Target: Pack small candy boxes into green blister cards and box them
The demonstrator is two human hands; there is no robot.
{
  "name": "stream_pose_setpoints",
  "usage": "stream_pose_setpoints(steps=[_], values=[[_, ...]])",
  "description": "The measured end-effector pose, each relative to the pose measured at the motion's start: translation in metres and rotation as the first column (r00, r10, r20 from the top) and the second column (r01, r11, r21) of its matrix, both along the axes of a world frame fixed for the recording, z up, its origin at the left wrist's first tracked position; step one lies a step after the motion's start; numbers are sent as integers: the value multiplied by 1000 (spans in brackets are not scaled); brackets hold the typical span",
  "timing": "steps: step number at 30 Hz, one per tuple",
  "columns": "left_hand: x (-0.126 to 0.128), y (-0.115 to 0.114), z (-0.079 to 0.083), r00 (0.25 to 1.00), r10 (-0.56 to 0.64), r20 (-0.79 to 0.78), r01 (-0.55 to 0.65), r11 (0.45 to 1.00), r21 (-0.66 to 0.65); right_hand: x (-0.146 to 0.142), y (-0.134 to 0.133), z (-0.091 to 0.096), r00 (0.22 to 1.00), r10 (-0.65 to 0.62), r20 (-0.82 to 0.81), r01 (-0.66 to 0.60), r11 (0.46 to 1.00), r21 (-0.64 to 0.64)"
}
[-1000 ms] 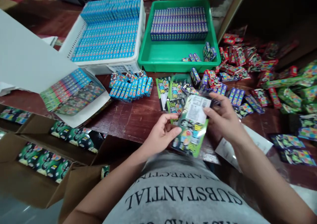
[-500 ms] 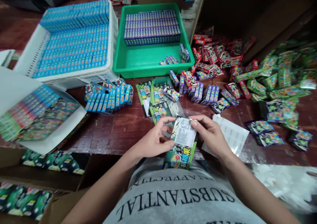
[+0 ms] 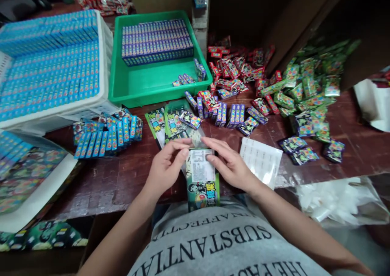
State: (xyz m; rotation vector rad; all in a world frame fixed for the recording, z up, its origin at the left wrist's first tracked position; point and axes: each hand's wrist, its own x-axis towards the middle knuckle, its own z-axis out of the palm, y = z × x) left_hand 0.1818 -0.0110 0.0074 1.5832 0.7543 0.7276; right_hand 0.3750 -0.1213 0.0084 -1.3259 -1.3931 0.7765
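A flat green-and-black candy bag (image 3: 202,190) with a white printed label (image 3: 202,168) lies in front of me, its lower end over the table's near edge. My left hand (image 3: 169,164) grips its upper left corner between thumb and fingers. At the upper right corner, the thumb of my right hand (image 3: 230,162) presses on the label, with the fingers behind the top edge. Just beyond my hands lie similar bags (image 3: 156,123), with a small purple candy packet (image 3: 190,120) on top. A sheet of white labels (image 3: 260,160) rests right of my right hand.
Blue boxes fill a white crate (image 3: 105,64) at left. Behind my hands stands a green tray (image 3: 137,99) with rows of purple boxes. Red packets (image 3: 231,66) and green packets (image 3: 307,85) are heaped at right. Blue packets (image 3: 106,135) lie at left, near an open carton (image 3: 57,186).
The view has turned right, so everything sits farther left. My left fingers have moved from the bag's left side up to its top corner; my right fingers have straightened along the top edge.
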Motion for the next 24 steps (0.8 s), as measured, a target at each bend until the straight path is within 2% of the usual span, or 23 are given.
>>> stream_pose_setpoints(steps=[3,6,8,11,13,16,18,20,22,24], values=[[7,-1,5,997,65,36,-62,995,-81,1,1,1,998,-41,-40,41,999,1],[12,-3,14,1000,5,-25,-7,997,-80,3,1,6,984,-61,-165,49,996,-75],[16,-4,21,998,-37,-53,33,996,-87,4,2,10,962,-117,-248,75,982,-172],[23,-3,32,997,-41,-71,30,988,-151,4,3,17,893,-249,-375,114,931,-347],[27,-1,39,993,-51,-105,33,985,-172,7,5,18,828,-310,-467,89,896,-436],[29,2,45,985,-117,-129,90,977,-196,12,4,18,782,-296,-549,4,882,-471],[27,4,46,976,-184,-116,157,966,-206,16,-1,17,804,-251,-538,-26,890,-455],[24,4,43,968,-236,-90,215,957,-196,20,-9,19,865,-190,-465,-24,909,-417],[25,4,39,961,-267,-76,250,950,-185,27,-18,21,938,-96,-334,-26,939,-343],[32,5,35,955,-285,-83,268,948,-170,42,-25,22,991,-28,-129,-3,971,-239]])
